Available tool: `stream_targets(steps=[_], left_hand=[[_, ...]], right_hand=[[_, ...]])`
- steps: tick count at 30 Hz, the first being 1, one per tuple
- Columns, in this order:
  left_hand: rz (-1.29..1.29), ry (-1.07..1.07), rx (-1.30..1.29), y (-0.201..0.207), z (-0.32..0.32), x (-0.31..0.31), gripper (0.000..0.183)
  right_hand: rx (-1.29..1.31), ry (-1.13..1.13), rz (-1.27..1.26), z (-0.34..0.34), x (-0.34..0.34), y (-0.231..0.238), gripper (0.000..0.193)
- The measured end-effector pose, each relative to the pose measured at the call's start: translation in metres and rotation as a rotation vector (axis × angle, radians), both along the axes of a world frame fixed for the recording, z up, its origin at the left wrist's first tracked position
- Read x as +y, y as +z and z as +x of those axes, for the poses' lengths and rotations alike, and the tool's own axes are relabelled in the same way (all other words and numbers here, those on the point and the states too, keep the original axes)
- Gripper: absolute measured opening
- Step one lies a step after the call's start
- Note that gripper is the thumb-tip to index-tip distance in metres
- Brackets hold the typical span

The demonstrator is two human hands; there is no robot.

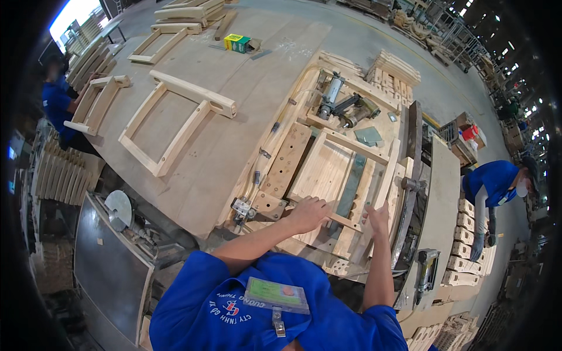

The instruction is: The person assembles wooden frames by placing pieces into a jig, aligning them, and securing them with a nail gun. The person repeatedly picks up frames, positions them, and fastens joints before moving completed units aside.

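A pale wooden frame lies in a wooden jig on the bench in front of me. My left hand has its fingers curled over the frame's near left corner. At the near right corner, my right hand grips the end of the long right rail. Under the frame are a light wooden panel and a dark greenish strip. My fingers partly hide both near corners.
Air cylinders are mounted at the jig's far end. A hammer rests right of the jig, and a nail gun is nearer. Assembled frames stand on the left table. One co-worker bends over stacked wood at right; another stands at left.
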State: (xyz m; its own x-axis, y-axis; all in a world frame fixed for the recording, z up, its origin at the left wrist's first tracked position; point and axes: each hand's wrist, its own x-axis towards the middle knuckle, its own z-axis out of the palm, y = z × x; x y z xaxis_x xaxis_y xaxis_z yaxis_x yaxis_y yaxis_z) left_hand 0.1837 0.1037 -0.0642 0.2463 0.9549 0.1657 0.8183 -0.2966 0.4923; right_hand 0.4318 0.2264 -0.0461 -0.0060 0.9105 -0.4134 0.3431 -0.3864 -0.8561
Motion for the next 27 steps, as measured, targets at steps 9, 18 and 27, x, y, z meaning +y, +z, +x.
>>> stream_targets(steps=[9, 18, 27], left_hand=[[0.008, 0.058, 0.001, -0.017, -0.006, -0.003, 0.027], [0.033, 0.080, -0.034, -0.025, -0.006, -0.007, 0.026], [0.010, 0.091, 0.031, -0.024, -0.013, -0.009, 0.020]], right_hand=[[-0.357, 0.183, 0.295, 0.000, 0.018, -0.066, 0.059], [-0.759, 0.136, 0.389, -0.014, -0.009, -0.063, 0.070], [-0.720, 0.720, 0.747, -0.072, -0.106, -0.020, 0.061]])
